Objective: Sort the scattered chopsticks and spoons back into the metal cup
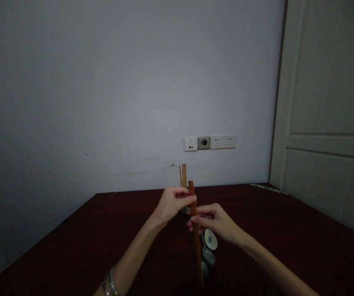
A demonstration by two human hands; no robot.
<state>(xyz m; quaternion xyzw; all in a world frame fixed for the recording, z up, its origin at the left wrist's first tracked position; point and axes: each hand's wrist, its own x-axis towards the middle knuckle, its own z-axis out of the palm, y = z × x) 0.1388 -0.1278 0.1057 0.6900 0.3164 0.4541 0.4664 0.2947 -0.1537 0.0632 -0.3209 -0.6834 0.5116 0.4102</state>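
A long, flat, reddish-brown wooden stick (197,250) slants upright over the table, its lower end toward me. My left hand (172,203) pinches it near the top between thumb and fingers. Just below, my right hand (215,222) also grips it with thumb and fingertips. Whether it is one piece or several laid together, I cannot tell. Beyond my left hand, several thin light-brown chopsticks (183,174) stand up, their holder mostly hidden by my hands. Under my right hand lie a white spoon (210,239) with a blue mark and a metal spoon (208,257).
Another rounded grey piece (205,269) lies close behind the stick's lower end. The dark red table (103,238) reaches back to a pale wall with sockets (223,142). A patterned strip (268,188) lies at the far right edge, near a panelled door (331,172).
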